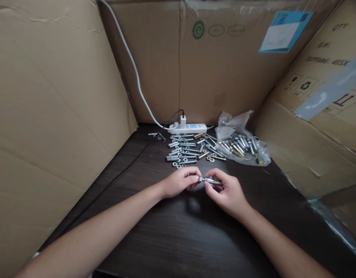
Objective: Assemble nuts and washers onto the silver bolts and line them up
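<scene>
Over the dark table, a silver expansion bolt [215, 181] lies level between my two hands. Thumb and fingers of my right hand [230, 193] are closed round its sleeve, near the washers. A hex nut [200, 179] sits at the bolt's left end, pinched by my left hand [182, 181]. Whether the nut is threaded on cannot be made out. Just beyond my fingers lie loose bolts and sleeves [188, 145], with nuts and washers [178, 165] among them. My fingers partly cover the bolt's right end.
A clear plastic bag [260, 152] holds more bolts at the right. Behind the loose parts is a white power strip [199, 126] with a plugged-in charger. A black cable [120, 175] crosses the table's left side. Cardboard walls [154, 69] enclose the back and both sides.
</scene>
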A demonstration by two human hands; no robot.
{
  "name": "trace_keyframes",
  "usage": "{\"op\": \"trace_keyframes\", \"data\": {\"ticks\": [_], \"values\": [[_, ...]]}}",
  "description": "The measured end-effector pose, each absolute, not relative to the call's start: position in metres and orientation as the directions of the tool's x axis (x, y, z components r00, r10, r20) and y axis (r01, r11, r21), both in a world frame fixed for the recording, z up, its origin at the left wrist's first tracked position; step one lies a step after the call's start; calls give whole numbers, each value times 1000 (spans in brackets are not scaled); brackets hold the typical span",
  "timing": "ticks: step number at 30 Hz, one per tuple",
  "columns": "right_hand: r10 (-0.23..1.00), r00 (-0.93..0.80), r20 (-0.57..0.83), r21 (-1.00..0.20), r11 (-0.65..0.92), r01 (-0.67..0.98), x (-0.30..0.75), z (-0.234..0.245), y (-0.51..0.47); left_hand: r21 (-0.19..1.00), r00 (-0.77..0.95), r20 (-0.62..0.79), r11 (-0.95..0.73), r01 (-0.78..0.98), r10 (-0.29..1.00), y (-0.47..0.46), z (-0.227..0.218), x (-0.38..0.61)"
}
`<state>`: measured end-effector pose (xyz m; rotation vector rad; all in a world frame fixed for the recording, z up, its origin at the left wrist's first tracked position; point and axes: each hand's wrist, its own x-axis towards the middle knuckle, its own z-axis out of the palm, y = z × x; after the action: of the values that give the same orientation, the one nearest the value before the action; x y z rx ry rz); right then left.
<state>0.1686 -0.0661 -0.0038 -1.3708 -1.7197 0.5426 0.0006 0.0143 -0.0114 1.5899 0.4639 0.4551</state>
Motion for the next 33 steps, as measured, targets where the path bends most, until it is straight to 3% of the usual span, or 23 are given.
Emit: {"op": "trace_keyframes", "data": {"ticks": [20,28,33], "values": [[942,-39,335,-778,300,552,170,-7,-65,993,825,78,33,-116,560,14,-5,0],[940,-25,340,-777,296,556,168,-6,-65,952,816,-66,281,-121,575,13,-11,3],[938,-24,346,-768,298,567,167,-5,-66,891,853,-179,449,-71,491,13,-8,2]]}}
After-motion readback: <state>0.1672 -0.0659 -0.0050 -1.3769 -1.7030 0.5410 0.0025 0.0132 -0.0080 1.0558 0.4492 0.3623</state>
